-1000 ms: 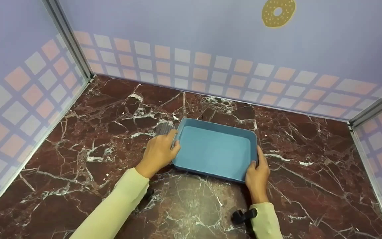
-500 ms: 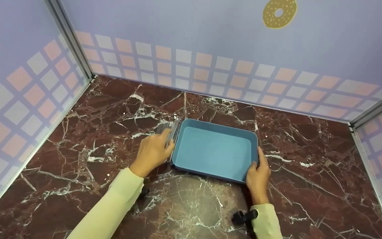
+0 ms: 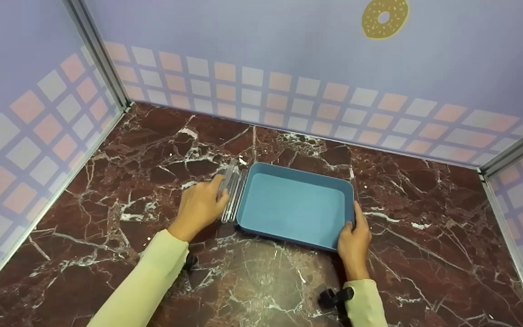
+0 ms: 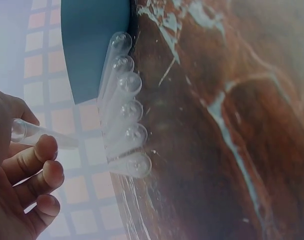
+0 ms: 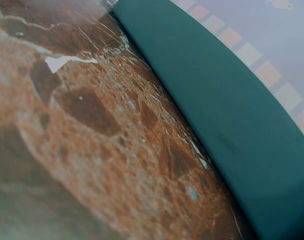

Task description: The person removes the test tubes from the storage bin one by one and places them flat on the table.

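Observation:
A blue rectangular tray (image 3: 295, 206) lies on the marbled table. My right hand (image 3: 354, 240) grips its right side, thumb over the rim and fingers along the outer wall. In the right wrist view only the tray's outer wall (image 5: 212, 110) shows, not the hand. My left hand (image 3: 198, 204) pinches a clear test tube (image 4: 66, 142), raised and tilted just left of the tray. Below it, several more clear test tubes (image 4: 129, 110) lie side by side on the table against the tray's left wall, rounded ends towards me.
The dark red marbled table (image 3: 107, 245) is bounded by lilac panels with pink and white squares at the back (image 3: 288, 97), left and right. Metal corner posts (image 3: 100, 54) join them. A black wrist mount (image 3: 334, 297) sits at the right sleeve.
My left hand has moved left, away from the tray's rim, with the test tube between its fingers. The row of tubes beside the tray now shows more. The right hand stays on the tray.

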`<action>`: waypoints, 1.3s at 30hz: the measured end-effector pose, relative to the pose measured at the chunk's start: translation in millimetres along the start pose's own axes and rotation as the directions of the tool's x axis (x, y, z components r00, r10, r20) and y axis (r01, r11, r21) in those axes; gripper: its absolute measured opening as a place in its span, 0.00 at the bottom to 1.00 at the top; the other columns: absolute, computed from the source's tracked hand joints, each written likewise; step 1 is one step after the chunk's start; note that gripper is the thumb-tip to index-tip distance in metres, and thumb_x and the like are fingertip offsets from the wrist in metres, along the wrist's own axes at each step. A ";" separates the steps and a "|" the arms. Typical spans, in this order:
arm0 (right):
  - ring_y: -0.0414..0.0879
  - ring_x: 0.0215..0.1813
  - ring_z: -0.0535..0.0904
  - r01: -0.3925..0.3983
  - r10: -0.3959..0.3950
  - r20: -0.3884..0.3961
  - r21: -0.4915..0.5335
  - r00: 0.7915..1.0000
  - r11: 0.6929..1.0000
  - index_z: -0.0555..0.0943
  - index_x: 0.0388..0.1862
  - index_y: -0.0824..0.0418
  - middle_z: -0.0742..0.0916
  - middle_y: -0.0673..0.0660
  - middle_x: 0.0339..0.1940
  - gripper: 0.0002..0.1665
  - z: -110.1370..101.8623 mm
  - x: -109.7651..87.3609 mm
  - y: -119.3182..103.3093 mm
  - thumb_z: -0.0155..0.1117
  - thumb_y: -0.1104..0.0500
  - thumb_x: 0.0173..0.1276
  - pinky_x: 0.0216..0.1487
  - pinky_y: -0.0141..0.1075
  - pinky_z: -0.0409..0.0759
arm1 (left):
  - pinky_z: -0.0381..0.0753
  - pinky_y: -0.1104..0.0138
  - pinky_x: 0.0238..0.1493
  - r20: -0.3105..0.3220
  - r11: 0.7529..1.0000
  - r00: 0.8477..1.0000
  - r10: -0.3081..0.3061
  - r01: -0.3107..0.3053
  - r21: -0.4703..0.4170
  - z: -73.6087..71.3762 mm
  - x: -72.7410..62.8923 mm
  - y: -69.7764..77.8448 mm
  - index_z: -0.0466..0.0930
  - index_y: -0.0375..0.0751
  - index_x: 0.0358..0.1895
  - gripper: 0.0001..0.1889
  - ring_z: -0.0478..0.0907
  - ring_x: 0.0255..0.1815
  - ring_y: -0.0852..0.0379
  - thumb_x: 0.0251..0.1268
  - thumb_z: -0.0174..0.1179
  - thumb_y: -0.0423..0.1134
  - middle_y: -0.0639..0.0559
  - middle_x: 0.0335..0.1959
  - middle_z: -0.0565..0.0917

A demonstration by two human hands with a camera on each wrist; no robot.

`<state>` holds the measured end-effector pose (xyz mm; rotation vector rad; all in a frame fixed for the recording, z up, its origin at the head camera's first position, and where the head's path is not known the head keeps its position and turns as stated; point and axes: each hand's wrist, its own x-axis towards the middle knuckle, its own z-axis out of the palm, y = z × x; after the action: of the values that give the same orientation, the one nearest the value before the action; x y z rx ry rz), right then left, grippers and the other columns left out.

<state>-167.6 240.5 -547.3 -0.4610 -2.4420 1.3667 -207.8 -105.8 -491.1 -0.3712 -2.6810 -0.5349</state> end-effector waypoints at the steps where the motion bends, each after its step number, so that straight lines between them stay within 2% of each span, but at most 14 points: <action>1: 0.62 0.76 0.58 -0.002 0.002 0.001 0.001 1.000 1.000 0.63 0.74 0.59 0.66 0.66 0.74 0.32 0.0 -0.1 0.0 0.43 0.72 0.70 0.73 0.54 0.59 | 0.57 0.66 0.13 0.013 1.000 1.000 -0.009 0.009 0.003 -0.5 0.0 -0.9 0.80 0.42 0.50 0.14 0.60 0.10 0.58 0.62 0.56 0.39 0.54 0.09 0.69; 5: 0.62 0.76 0.59 -0.004 0.004 -0.007 -0.004 1.000 1.000 0.64 0.73 0.59 0.67 0.66 0.74 0.33 0.1 -0.2 0.5 0.43 0.72 0.70 0.73 0.54 0.59 | 0.59 0.65 0.13 0.041 1.000 0.999 -0.027 0.027 0.012 -1.2 -0.2 -4.8 0.80 0.42 0.50 0.15 0.63 0.11 0.56 0.62 0.56 0.40 0.53 0.10 0.71; 14: 0.62 0.76 0.59 -0.003 0.003 -0.011 -0.010 1.000 1.000 0.64 0.73 0.59 0.67 0.66 0.74 0.33 -0.1 -0.2 1.4 0.44 0.72 0.70 0.73 0.53 0.59 | 0.59 0.64 0.13 0.045 0.994 0.996 -0.082 0.079 0.075 1.1 -2.5 -13.8 0.80 0.41 0.52 0.16 0.62 0.11 0.55 0.63 0.55 0.40 0.52 0.09 0.68; 17: 0.62 0.76 0.59 -0.001 0.001 -0.010 -0.009 1.000 1.000 0.64 0.73 0.59 0.67 0.66 0.74 0.33 -0.3 0.0 1.5 0.44 0.72 0.70 0.73 0.53 0.58 | 0.61 0.62 0.12 0.038 0.990 0.994 -0.105 0.101 0.096 2.7 -3.4 -17.3 0.80 0.40 0.52 0.16 0.63 0.11 0.54 0.62 0.55 0.39 0.49 0.11 0.72; 20: 0.61 0.76 0.59 0.000 0.000 -0.012 -0.011 1.000 1.000 0.64 0.73 0.59 0.67 0.66 0.74 0.33 -0.3 0.2 1.6 0.44 0.72 0.69 0.73 0.53 0.59 | 0.62 0.60 0.12 0.028 0.988 0.992 -0.123 0.119 0.100 4.1 -3.9 -20.7 0.81 0.39 0.47 0.13 0.65 0.11 0.53 0.62 0.55 0.38 0.46 0.12 0.75; 22: 0.62 0.76 0.59 0.001 -0.001 -0.012 -0.010 1.000 1.000 0.64 0.73 0.59 0.67 0.66 0.74 0.33 -0.2 0.3 1.2 0.44 0.72 0.69 0.73 0.53 0.59 | 0.63 0.59 0.12 0.025 0.987 0.992 -0.125 0.122 0.101 4.7 -4.0 -23.1 0.81 0.39 0.42 0.10 0.66 0.11 0.51 0.61 0.56 0.37 0.44 0.14 0.77; 26: 0.62 0.76 0.59 0.002 -0.002 -0.007 -0.013 1.000 1.000 0.64 0.73 0.59 0.67 0.66 0.74 0.33 -0.9 0.2 0.8 0.44 0.72 0.70 0.73 0.53 0.59 | 0.67 0.57 0.12 0.032 0.988 0.992 -0.119 0.115 0.106 3.8 -4.2 -26.4 0.82 0.39 0.43 0.09 0.71 0.12 0.48 0.61 0.57 0.36 0.40 0.19 0.82; 29: 0.62 0.76 0.59 0.002 -0.002 -0.005 -0.019 1.000 1.000 0.64 0.73 0.58 0.67 0.66 0.74 0.32 -1.8 0.1 0.8 0.44 0.71 0.70 0.73 0.53 0.59 | 0.69 0.55 0.13 0.045 0.988 0.992 -0.120 0.115 0.104 2.5 -4.2 -27.2 0.82 0.40 0.47 0.12 0.74 0.14 0.43 0.60 0.59 0.36 0.38 0.23 0.84; 34: 0.62 0.76 0.59 0.004 -0.004 -0.004 -0.018 1.000 1.000 0.63 0.73 0.58 0.67 0.66 0.74 0.32 -1.5 0.6 0.8 0.43 0.71 0.70 0.73 0.54 0.58 | 0.70 0.52 0.15 0.079 0.986 0.987 -0.139 0.130 0.105 1.9 -3.9 -28.4 0.82 0.41 0.47 0.12 0.77 0.17 0.39 0.60 0.60 0.37 0.37 0.25 0.85; 39: 0.61 0.76 0.59 0.015 -0.015 -0.010 -0.005 1.000 1.000 0.64 0.73 0.59 0.67 0.66 0.73 0.33 -0.6 0.9 0.8 0.43 0.72 0.69 0.73 0.53 0.58 | 0.75 0.50 0.19 0.129 0.983 0.978 -0.162 0.149 0.107 2.7 -4.1 -29.6 0.83 0.42 0.50 0.14 0.81 0.23 0.38 0.61 0.60 0.38 0.37 0.32 0.87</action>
<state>-168.1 241.7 -547.6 -0.4486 -2.4361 1.3493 -214.6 -131.8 -504.4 -0.1769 -2.8734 -0.4358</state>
